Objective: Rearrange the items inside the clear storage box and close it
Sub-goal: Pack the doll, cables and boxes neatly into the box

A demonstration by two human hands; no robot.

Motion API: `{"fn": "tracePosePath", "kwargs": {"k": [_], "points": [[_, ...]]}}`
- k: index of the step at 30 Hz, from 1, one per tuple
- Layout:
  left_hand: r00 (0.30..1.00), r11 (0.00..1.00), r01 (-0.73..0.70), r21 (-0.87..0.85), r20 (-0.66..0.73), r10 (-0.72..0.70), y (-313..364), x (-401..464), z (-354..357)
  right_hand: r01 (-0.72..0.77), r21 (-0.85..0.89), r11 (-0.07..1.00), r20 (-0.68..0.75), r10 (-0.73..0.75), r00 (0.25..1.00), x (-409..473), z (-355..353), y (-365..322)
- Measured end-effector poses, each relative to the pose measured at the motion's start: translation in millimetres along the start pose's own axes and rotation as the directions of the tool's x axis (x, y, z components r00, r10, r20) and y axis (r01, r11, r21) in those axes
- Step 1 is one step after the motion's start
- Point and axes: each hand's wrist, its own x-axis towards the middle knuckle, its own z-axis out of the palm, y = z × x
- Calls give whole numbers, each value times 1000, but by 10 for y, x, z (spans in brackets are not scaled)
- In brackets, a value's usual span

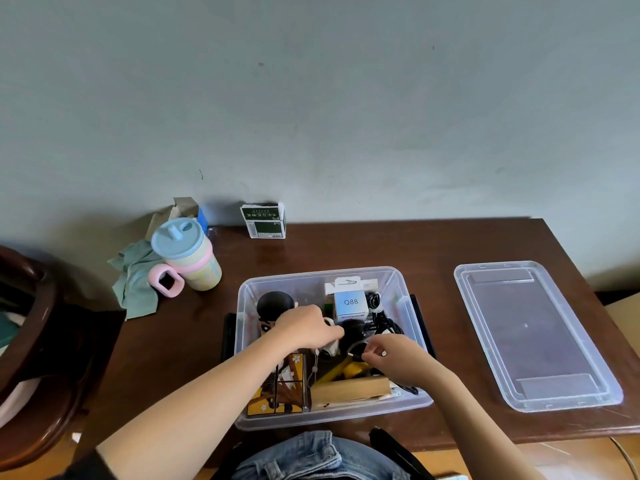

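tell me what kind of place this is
Probably a room at home, not a workshop: a dark wooden table against a plain painted wall, a child's pastel cup with a cloth, and a wooden chair at the left.

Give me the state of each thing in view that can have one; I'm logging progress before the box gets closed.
clear storage box: open, items inside
lid: off, flat on the table right of the box
left hand: inside the box, fingers curled on a white item
right hand: inside the box, pinching a thin cable
cup: upright, blue cap on
green carton: upright by the wall
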Motion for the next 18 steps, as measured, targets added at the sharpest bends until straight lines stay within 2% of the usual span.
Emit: {"fn": "tracePosePath", "kwargs": {"k": [3,5,8,12,16,18], "points": [[999,995,-13,-95,-46,9,-126,-125,-83,-7,-31,999,2,7,1000,-6,-2,-19],[998,974,-38,-223,-61,25,-238,-199,-115,-23,-87,996,-8,23,1000,-20,4,-27],[992,889,-106,-446,-106,65,-389,-341,-125,-65,-169,983,-115,46,992,-42,19,-49],[973,749,-201,-631,-216,80,-574,-496,-44,-89,-247,965,-261,22,965,-27,78,-160],[931,682,-277,-677,-366,15,-702,-615,70,38,-169,985,-313,-90,945,-25,101,-292],[901,617,-333,-713,-433,-13,-736,-676,84,141,-109,984,-248,-164,955,-3,78,-391]]}}
